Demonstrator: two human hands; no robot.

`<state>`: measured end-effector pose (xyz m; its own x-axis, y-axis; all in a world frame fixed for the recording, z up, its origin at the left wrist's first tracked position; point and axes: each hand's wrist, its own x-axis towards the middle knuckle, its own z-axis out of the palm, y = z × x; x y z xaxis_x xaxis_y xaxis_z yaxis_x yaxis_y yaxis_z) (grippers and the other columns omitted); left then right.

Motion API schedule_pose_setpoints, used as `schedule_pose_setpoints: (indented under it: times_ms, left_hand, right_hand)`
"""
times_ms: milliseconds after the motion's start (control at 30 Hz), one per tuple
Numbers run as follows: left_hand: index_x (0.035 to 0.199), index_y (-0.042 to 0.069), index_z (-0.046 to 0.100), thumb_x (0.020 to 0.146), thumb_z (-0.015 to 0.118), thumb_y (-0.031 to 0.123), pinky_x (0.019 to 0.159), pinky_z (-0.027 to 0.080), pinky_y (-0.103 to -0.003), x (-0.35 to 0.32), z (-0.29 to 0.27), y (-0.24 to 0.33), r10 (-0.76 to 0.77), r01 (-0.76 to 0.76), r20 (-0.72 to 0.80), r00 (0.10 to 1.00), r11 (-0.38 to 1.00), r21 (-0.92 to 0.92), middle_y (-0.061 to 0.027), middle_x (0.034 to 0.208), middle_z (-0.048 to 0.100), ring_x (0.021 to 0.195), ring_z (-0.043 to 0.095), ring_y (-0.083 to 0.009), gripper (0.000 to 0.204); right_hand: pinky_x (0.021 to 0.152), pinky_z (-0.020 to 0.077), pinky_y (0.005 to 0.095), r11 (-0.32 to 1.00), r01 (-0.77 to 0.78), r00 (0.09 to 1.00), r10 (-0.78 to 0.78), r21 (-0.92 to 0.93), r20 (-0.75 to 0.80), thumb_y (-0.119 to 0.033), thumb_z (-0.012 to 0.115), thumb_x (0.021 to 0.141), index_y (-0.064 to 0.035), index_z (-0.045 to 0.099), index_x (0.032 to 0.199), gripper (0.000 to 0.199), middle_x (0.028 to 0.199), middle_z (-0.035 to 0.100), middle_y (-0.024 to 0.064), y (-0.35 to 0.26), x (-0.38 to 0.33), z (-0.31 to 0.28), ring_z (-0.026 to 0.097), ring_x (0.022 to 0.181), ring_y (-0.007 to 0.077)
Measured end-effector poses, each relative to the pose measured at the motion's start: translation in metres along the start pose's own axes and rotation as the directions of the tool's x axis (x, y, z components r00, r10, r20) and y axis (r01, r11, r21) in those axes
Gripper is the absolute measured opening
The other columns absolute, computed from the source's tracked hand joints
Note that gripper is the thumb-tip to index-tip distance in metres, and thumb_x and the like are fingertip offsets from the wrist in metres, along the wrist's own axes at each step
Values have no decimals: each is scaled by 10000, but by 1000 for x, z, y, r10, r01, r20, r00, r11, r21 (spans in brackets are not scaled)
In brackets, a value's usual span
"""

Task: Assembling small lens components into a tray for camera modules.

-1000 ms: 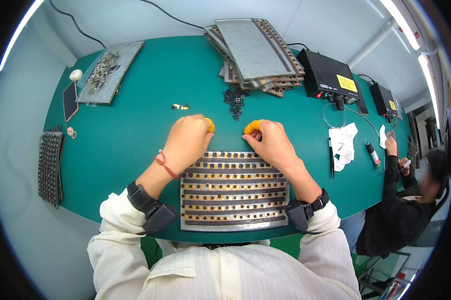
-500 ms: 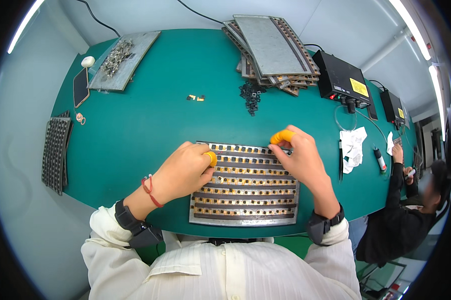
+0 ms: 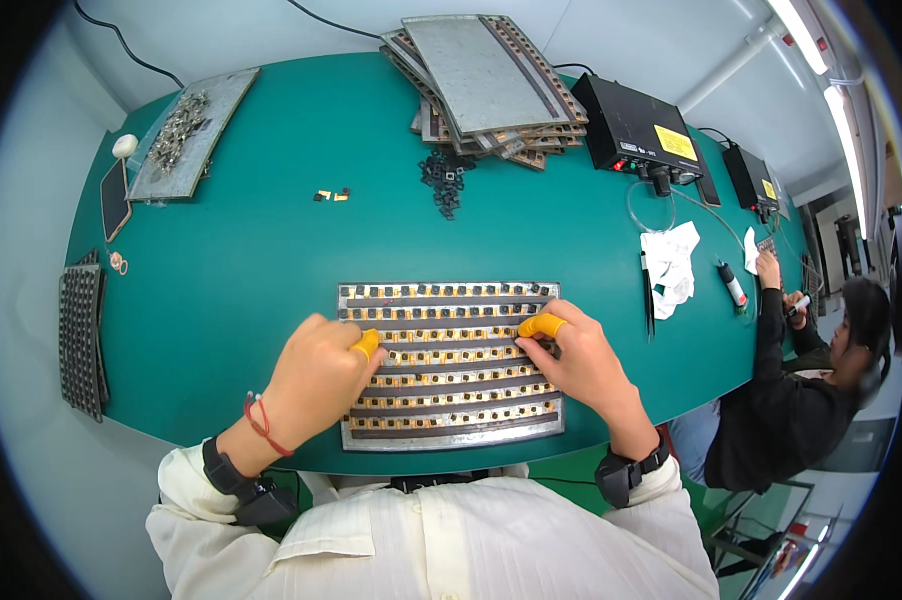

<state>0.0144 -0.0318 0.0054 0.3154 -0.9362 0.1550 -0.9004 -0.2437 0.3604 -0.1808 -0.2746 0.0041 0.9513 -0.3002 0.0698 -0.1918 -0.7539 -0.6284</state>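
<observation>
A metal tray [image 3: 451, 440] lies in front of me, with several rows of small black square parts on yellow-gold strips between dark bars. Over its left side, my left hand [image 3: 321, 375] has its fingers closed, a yellow finger cot on one of them. My right hand [image 3: 588, 370] pinches thumb and a yellow-cotted index finger together at the tray's right side, by the third row from the far edge. Both sets of fingertips touch or nearly touch the rows. Whatever sits between them is hidden or too small to name.
Beyond the tray lie a pile of black square frames [image 3: 445, 182], a few gold-and-black bits [image 3: 332, 195] and stacked metal trays [image 3: 481, 75]. At right are a black control box [image 3: 636, 130], white tissue [image 3: 674, 262], tweezers [image 3: 648, 295] and a seated co-worker [image 3: 781, 420]. A phone [image 3: 115, 200] lies left.
Both hands have moved nearer to me along the tray, from its farther rows to about the third. The view has shifted, so the table's things appear farther left.
</observation>
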Motion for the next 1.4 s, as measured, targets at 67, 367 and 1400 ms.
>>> schedule_pose_setpoints:
  times_ms: [67,367,1400]
  left_hand:
    - [738,2,678,828,730,220,650,442,-386,-5,-1,5,-11,11,49,999,1000,9,-105,680,573,646,541,-289,241]
    - [631,-2,653,880,685,348,566,450,-402,7,-14,9,-52,49,216,975,999,18,-139,605,598,525,561,-312,430]
    - [1000,-61,673,887,485,0,794,528,-427,101,-8,-40,-33,39,23,999,955,-294,-194,1010,639,878,633,-383,227]
  right_hand:
    - [665,499,384,996,43,998,-46,-81,-34,-72,731,813,27,678,897,141,866,551,120,0,3,1,591,771,291]
    - [542,472,400,967,-93,996,87,-237,-35,-205,736,847,5,698,734,241,684,555,108,-18,-14,4,580,596,295]
    - [650,544,409,998,-52,998,51,-21,-43,-95,707,843,93,684,888,194,800,677,219,3,94,-5,683,710,332]
